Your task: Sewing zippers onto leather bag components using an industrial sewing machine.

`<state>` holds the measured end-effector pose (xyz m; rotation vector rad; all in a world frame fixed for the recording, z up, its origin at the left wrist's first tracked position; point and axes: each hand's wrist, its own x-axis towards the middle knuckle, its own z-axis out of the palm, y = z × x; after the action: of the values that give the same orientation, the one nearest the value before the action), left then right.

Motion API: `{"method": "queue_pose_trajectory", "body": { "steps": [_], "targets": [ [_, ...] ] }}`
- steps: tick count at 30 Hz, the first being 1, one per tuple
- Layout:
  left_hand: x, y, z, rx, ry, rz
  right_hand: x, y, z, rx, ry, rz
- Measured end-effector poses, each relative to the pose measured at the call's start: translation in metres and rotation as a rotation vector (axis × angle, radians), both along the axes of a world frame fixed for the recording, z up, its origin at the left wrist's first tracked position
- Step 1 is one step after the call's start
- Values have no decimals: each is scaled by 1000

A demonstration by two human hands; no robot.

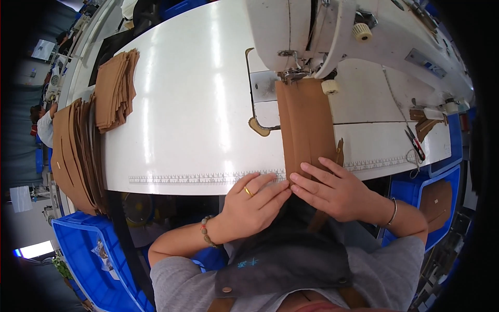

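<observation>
A long brown leather-like panel (307, 122) lies on the white sewing table, its far end under the presser foot (295, 74) of the sewing machine. My right hand (335, 192) rests on the panel's near end, fingers stretched and slightly apart, its thumb out of sight. At the near left corner, my left hand (253, 205) has its fingertips drawn together on the panel's edge; its thumb is hidden below. A small brown tab (340, 151) sticks out along the panel's right side. The panel's near end reaches the table's front edge, partly covered by my fingers.
Brown cut pieces stand in a large stack (78, 153) and a smaller stack (115, 89) at the left. Thread snips (416, 144) and brown scraps (426, 125) lie at the right. Blue bins (88, 249) flank the table. A ruler strip (208, 178) runs along its front.
</observation>
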<state>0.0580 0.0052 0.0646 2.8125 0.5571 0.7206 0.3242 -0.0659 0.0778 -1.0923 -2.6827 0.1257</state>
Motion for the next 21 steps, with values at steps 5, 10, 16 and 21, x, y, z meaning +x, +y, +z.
{"method": "queue_pose_trajectory", "body": {
  "steps": [5,10,16,21],
  "targets": [
    [32,52,13,56,84,118,-2,-1,1,13,-20,-3],
    [64,62,11,30,152,-143,-1,-2,-2,-41,11,16],
    [67,98,24,32,-42,-108,-2,1,0,16,34,5],
    [65,115,13,119,108,33,0,5,4,22,42,12]
  ]
}}
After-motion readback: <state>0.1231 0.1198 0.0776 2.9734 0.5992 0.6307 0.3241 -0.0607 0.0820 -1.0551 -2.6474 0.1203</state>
